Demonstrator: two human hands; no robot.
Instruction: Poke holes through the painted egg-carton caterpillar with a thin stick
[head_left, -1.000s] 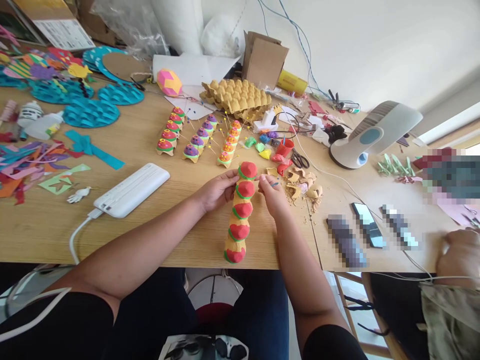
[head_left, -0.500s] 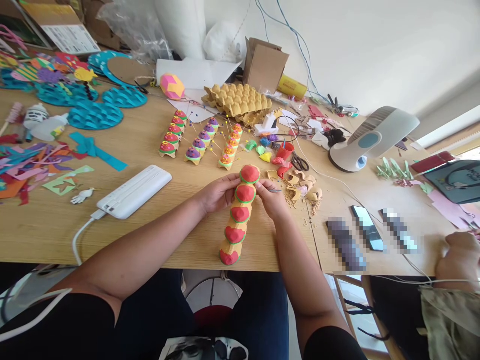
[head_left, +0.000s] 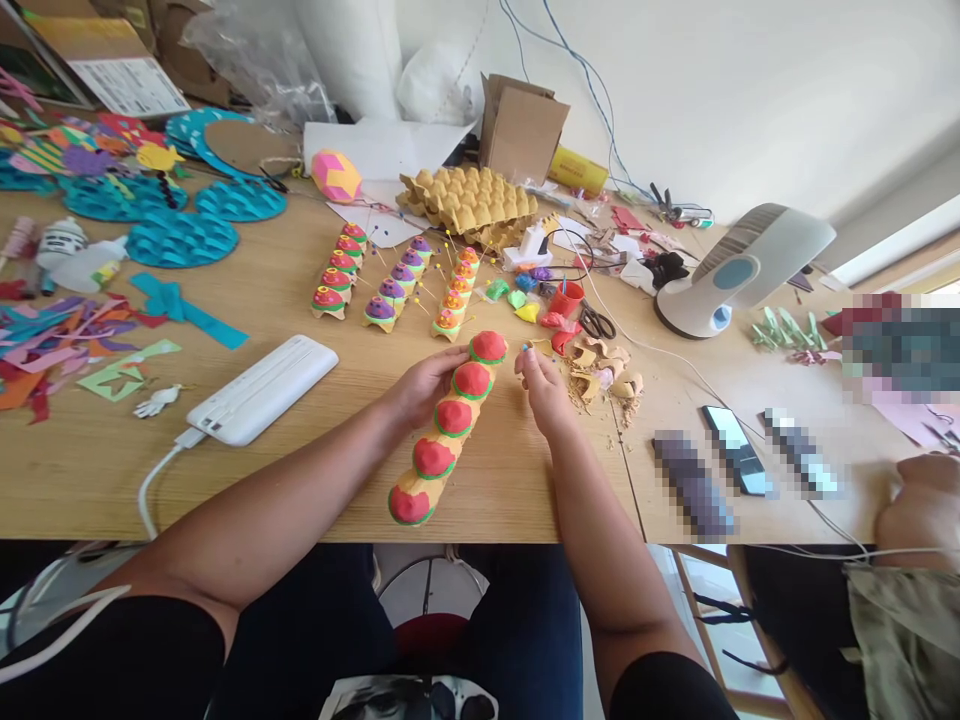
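Observation:
My left hand (head_left: 429, 388) is closed on the upper end of an egg carton strip (head_left: 454, 416), its row of bumps capped with red clay and edged in green. The strip slants, its lower end toward me on the left. To the right and apart from it, my right hand (head_left: 543, 388) is pinched; a small bluish tip shows at the fingers, and the rest of that thin item is hidden. Behind stand three decorated carton strips: a red one (head_left: 341, 270), a purple one (head_left: 398, 284) and an orange one (head_left: 455, 295), with ball-headed pins around them.
Torn carton pieces (head_left: 592, 375), scissors (head_left: 598, 322) and a red cup (head_left: 567, 299) lie beyond my right hand. A white power bank (head_left: 262, 390) is at left, a fan (head_left: 742, 270) at right. Phones (head_left: 735, 450) lie near another person's hand (head_left: 919, 500).
My right hand has come away from the strip and now sits apart on its right. The strip's lower end has swung left, with my left hand still holding its top.

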